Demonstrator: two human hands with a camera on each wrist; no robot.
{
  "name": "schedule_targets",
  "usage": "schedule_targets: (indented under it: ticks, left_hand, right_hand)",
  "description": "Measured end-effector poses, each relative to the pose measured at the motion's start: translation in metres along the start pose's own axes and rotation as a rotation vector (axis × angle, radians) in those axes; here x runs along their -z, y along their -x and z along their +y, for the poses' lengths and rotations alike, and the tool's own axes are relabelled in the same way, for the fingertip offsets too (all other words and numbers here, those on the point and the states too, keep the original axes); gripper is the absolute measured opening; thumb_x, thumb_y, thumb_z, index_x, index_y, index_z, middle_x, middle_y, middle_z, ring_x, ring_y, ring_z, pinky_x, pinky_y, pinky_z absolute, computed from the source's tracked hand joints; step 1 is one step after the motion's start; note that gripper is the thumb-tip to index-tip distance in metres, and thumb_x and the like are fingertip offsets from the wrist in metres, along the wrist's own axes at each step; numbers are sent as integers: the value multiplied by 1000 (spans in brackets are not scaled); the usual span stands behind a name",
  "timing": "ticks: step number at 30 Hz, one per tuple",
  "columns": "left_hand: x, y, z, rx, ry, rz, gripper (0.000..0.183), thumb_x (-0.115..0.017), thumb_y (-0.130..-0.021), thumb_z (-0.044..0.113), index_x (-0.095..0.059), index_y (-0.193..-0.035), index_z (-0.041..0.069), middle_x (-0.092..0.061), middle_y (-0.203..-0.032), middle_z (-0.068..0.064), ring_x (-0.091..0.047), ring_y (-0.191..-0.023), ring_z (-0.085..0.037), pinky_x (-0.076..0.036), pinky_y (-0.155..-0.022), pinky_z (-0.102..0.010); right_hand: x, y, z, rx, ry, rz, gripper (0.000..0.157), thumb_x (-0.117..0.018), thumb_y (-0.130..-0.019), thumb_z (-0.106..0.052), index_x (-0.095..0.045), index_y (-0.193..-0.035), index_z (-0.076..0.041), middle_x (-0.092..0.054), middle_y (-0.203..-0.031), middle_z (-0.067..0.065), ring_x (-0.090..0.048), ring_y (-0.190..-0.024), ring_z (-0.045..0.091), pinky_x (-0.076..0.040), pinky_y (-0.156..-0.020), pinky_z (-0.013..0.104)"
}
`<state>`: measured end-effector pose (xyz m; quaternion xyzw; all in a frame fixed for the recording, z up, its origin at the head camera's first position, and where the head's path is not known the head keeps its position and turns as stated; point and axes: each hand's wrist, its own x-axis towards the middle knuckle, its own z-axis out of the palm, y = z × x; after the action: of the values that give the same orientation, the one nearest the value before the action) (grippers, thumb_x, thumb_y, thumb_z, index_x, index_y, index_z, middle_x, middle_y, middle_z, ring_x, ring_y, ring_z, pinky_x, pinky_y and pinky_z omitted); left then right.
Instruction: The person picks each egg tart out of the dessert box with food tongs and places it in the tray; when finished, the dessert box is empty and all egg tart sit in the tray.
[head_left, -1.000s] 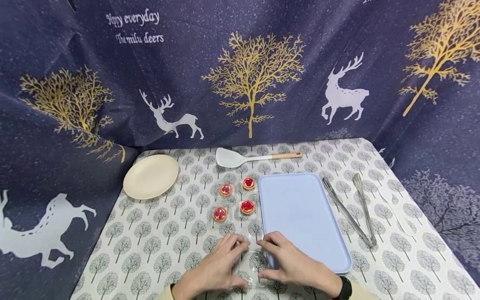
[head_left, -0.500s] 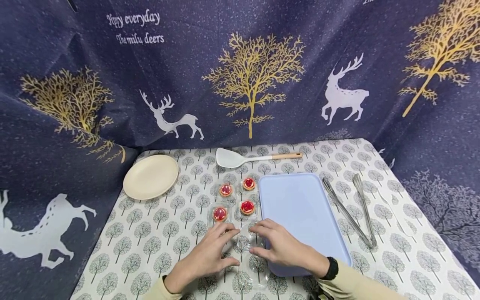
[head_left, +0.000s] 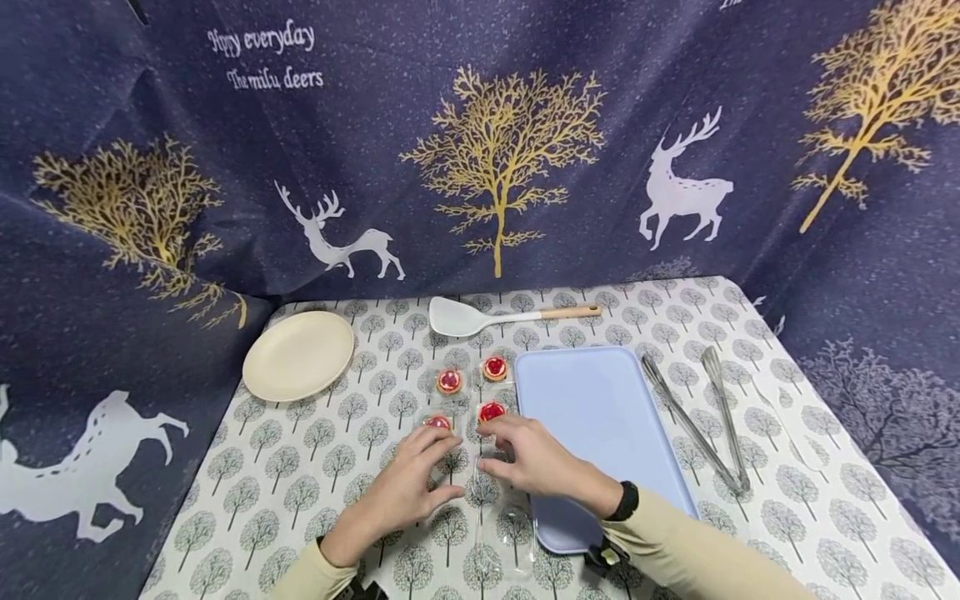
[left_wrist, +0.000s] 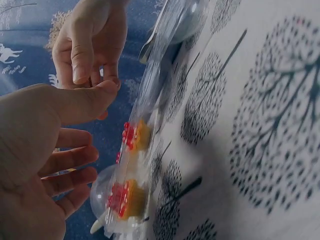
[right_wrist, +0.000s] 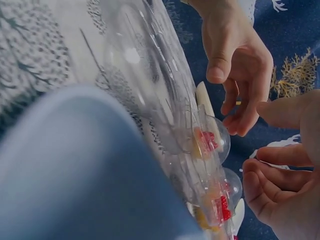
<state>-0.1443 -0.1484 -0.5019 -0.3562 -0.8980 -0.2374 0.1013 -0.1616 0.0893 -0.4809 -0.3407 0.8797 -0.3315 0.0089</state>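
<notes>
Find the tarts [head_left: 450,382] in the clear case [head_left: 506,542], near mid-worktop [head_left: 240,517] and just beside the tray's [head_left: 592,400] left edge; note bare plastic running toward the worktop's near edge. Probably best to grip the case lightly by opposite outer edges, work both sides evenly, and avoid pressing the thin domes [right_wrist: 222,142] onto the fillings. Mind the tray's left edge, close enough to snag the plastic.

See the left hand [head_left: 408,479] with thumb and fingers wide apart, gripping nothing visible; the right hand [head_left: 536,458] somewhat narrower, fingers bent, beside the nearer right-hand tart. Impossible to tell about light contact with the case.
</notes>
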Motion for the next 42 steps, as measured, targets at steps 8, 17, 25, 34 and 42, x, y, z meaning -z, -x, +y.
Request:
schedule_targets:
  ticks: [8, 17, 25, 34, 42]
  left_hand:
    - [2, -2, -13, 43, 24, 57, 65, -85, -71, 31, -62, -125, 4, -61, -126, -8, -53, -121, -24, -45, -108, -46]
    - [5, -5, -22, 60, 28, 122, 61, -87, -69, 29, -64, -122, 5, -62, -121, -5, -54, -111, -18, -52, -97, -42]
    - [2, -8, -32, 66, 13, 150, 62, -88, -67, 27, -65, -120, 3, -62, -121, -8, -53, -109, -19, -53, -92, -40]
    - [-1, -11, -43, 130, 49, 118, 64, -88, -69, 23, -63, -123, 1, -59, -127, -13, -52, -115, -24, -51, -99, -46]
    - [-2, -13, -48, 191, 41, 77, 65, -87, -70, 26, -62, -125, 1, -58, -131, -14, -52, -121, -27, -47, -104, -49]
  right_hand:
    - [-2, -17, 1, -12, -22, -13, 48, -71, -88, -27, -61, -126, -1, -68, -106, 9, -62, -81, 20, -51, -70, 19]
    - [-6, -36, 6, 0, -16, 13, 43, -73, -86, -22, -64, -121, 1, -69, -94, 9, -54, -69, 8, -48, -63, 17]
    - [-9, -50, 8, -65, -45, -22, 43, -71, -88, -19, -61, -124, 3, -71, -99, 13, -56, -66, 3, -50, -60, 15]
    - [-10, -64, 12, -127, -46, -43, 42, -69, -89, -15, -61, -126, 1, -71, -94, 11, -55, -58, 2, -50, -52, 16]
    - [-11, -72, 11, -203, -63, -98, 39, -65, -91, -13, -61, -127, 0, -69, -115, 16, -62, -65, 7, -54, -51, 18]
